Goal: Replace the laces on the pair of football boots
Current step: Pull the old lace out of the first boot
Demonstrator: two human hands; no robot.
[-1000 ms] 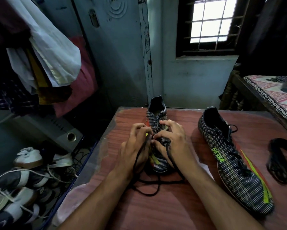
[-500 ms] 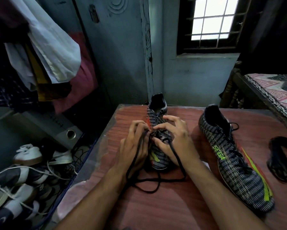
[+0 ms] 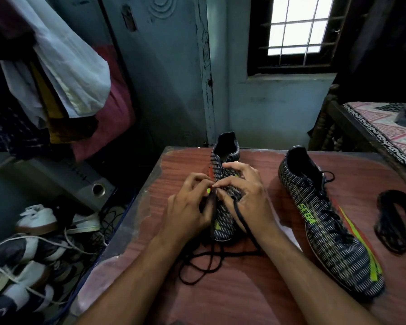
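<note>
Boot [image 3: 223,221] upright on table [image 3: 256,289]; both hands apparently pinch its black lace [image 3: 240,218]

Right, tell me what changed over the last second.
Both hands crept up the striped black boot toward its opening; left hand and right hand keep pinching the black lace. Laced second boot and spare black lace bundle stayed put.

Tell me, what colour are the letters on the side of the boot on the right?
Bright yellow-green letters on the dark striped boot, seen in the head view.
</note>
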